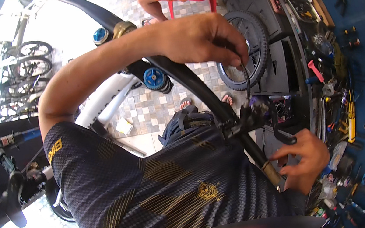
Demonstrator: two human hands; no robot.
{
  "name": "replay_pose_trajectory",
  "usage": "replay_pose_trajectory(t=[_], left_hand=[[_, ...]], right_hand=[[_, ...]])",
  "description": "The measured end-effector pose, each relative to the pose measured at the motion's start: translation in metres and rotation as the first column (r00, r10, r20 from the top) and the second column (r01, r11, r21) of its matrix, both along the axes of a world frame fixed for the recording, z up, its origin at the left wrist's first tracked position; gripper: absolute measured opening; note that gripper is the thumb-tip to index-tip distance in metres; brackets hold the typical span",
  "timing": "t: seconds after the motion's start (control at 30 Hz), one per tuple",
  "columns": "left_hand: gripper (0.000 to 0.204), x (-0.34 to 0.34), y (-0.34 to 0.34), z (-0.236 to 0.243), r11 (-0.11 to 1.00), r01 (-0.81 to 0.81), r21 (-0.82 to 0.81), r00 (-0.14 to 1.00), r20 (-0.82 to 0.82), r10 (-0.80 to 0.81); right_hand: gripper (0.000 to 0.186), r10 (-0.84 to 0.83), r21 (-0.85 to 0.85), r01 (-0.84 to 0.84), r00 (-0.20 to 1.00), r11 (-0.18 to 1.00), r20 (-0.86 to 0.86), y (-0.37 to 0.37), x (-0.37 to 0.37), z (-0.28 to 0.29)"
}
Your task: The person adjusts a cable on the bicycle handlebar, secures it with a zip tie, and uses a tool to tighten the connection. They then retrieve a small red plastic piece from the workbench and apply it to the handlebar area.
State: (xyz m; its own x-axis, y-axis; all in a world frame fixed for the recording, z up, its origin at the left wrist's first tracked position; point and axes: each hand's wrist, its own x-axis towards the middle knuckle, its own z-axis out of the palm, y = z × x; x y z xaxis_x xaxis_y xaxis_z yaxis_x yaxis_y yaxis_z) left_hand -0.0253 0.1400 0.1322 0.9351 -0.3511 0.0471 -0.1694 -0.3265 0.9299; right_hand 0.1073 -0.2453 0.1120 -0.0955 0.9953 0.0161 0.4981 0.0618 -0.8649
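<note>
Bicycle handlebar (203, 94) with brake lever (282, 133) and thin dark cable (247, 80).
Handlebar: black, slightly curved, running aslant from the upper left of the frame to the lower right, its lower-right end showing a brownish section; brake lever: black, clamping around the bar right of the frame's centre, its blade hooking down and outward toward the lower right, its tip standing apart from the bar; cable: slender, flexible, bowing gently in the right-centre of the frame, being held at its upper end, hanging from there toward the lever's body, its lower end disappearing among dark parts, so that its joining there is not showing clearly.
</note>
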Motion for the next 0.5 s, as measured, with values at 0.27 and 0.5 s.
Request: replay_pose_trajectory(t=[0.27,0.5], left_hand=[[0.017,0.009,-0.007,0.001,0.979,0.203,-0.009,0.978,0.049,-0.202],[0.016,-0.002,-0.002,-0.006,0.989,0.142,-0.03,0.983,0.12,-0.137]], right_hand=[[0.02,-0.576,-0.386,0.47,0.783,0.794,-0.233,0.124,-0.02,-0.163],[0.02,-0.339,-0.394,0.247,0.923,0.885,-0.182,0.08,-0.082,-0.137]])
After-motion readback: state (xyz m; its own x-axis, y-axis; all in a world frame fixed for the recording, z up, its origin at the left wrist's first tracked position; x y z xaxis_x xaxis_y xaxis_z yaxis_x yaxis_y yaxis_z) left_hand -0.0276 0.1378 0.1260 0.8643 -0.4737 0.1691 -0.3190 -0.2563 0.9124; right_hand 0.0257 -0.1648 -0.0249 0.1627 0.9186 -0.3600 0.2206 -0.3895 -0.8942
